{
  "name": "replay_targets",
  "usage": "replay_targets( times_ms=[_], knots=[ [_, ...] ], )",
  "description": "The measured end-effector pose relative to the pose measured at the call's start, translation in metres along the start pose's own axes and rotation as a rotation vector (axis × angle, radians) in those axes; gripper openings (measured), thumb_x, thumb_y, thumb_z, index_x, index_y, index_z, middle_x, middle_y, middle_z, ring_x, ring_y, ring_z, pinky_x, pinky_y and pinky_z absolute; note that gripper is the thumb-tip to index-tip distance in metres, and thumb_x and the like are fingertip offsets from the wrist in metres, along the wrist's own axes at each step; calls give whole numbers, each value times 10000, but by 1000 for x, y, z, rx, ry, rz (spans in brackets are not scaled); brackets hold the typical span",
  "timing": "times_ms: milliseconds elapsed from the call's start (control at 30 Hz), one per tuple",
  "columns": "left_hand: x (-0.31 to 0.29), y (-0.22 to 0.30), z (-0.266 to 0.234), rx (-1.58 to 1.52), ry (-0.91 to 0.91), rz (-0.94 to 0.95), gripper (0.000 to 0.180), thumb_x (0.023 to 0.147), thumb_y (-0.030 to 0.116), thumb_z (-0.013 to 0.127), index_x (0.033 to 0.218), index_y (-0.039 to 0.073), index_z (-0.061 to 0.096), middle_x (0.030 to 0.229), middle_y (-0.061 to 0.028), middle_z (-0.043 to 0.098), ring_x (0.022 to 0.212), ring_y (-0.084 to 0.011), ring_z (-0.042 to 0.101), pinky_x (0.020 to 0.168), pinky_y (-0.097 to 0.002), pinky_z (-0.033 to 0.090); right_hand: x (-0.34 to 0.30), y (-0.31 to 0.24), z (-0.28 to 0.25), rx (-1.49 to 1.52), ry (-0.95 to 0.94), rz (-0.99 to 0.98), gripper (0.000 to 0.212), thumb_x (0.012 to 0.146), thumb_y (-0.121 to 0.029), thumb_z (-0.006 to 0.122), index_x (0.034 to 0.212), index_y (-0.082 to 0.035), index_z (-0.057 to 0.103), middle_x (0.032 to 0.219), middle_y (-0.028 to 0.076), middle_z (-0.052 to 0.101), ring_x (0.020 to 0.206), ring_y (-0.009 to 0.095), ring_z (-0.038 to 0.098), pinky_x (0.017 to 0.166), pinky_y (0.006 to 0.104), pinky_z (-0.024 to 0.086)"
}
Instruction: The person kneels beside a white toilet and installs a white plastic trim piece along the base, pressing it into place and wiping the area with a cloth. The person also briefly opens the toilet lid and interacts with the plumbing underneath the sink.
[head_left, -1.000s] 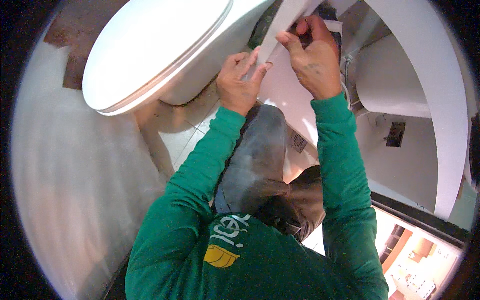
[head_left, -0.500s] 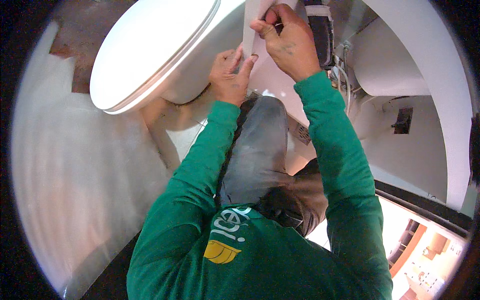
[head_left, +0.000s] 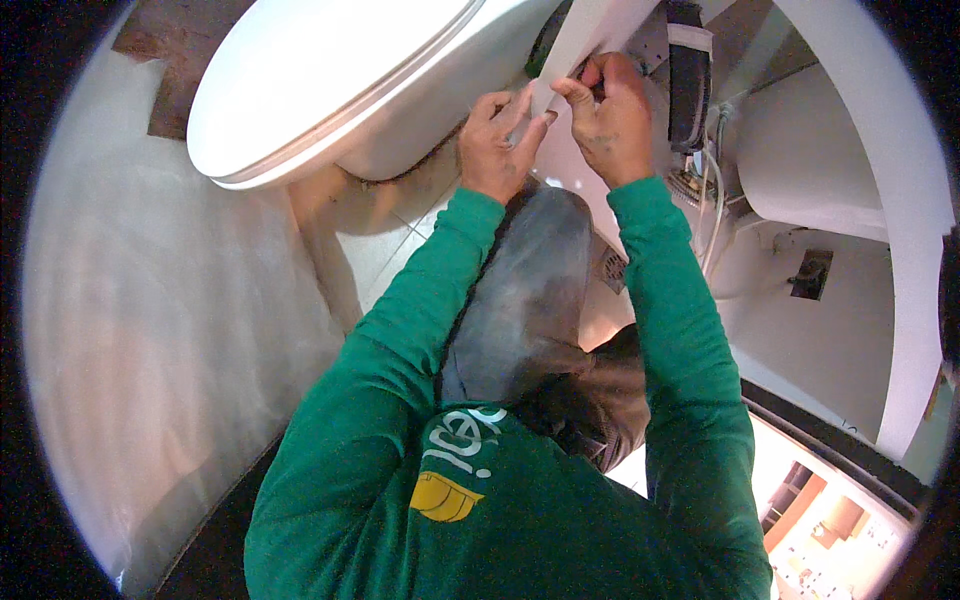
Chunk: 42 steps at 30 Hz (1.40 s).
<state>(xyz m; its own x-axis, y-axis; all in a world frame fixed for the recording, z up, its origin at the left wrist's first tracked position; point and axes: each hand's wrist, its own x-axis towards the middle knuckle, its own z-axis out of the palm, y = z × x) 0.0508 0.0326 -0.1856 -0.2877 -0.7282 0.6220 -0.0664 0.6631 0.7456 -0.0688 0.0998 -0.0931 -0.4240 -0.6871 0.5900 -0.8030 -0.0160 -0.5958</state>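
Observation:
A strip of white paper [head_left: 592,32] hangs down from the top edge, beside a white toilet with its lid closed [head_left: 330,75]. My left hand [head_left: 493,150] pinches the paper's lower edge between thumb and fingers. Close beside it, my right hand [head_left: 612,125] grips the same strip a little higher. Both arms wear green sleeves. My bent knee in grey trousers [head_left: 530,290] is right under the hands.
A black device [head_left: 686,90] hangs on the wall right of the hands, with a white hose [head_left: 713,205] below it. A floor drain [head_left: 612,268] sits in the tiled floor. A white curved fixture [head_left: 810,165] stands at the right; a pale wall fills the left.
My right hand rose with the paper, then came back down toward the left hand. The two hands are now closer together on the strip.

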Motion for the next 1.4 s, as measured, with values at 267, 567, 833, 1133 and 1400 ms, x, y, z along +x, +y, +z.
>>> replay_targets(
  times_ms=[267,567,833,1133,1400],
  knots=[
    [-9,-19,3,91,-22,95,500,821,226,811,1306,194,694,995,-118,640,859,-277,650,742,-388,545,-6,6,7,-102,-4,-93,395,884,-326,778,876,-9,542,800,155,552,722,346,534,664,430,468],
    [-22,-31,0,152,-130,70,503,855,254,769,1337,163,658,973,-129,616,875,-310,624,770,-414,528,-21,24,23,-178,-63,-96,345,873,-265,777,884,-5,550,822,166,568,736,371,550,674,447,469],
    [-25,-38,1,148,-164,58,508,859,239,754,1348,152,645,1010,-147,588,920,-330,614,795,-427,523,-26,25,26,-200,-48,-132,362,869,-279,781,866,-4,546,813,156,560,746,364,553,677,446,469],
    [-26,-35,-5,110,-203,13,408,865,242,772,1220,57,694,1053,-187,619,967,-363,640,826,-448,533,-21,23,20,-115,-127,-37,340,833,-295,788,826,-14,596,818,179,611,784,399,600,727,467,503],
    [-39,-49,2,88,-213,-38,441,869,238,763,1257,45,681,1029,-189,600,967,-352,610,841,-429,515,-24,28,22,-117,-121,-41,315,825,-268,803,827,-25,603,833,164,625,787,372,615,721,451,505]
  ],
)
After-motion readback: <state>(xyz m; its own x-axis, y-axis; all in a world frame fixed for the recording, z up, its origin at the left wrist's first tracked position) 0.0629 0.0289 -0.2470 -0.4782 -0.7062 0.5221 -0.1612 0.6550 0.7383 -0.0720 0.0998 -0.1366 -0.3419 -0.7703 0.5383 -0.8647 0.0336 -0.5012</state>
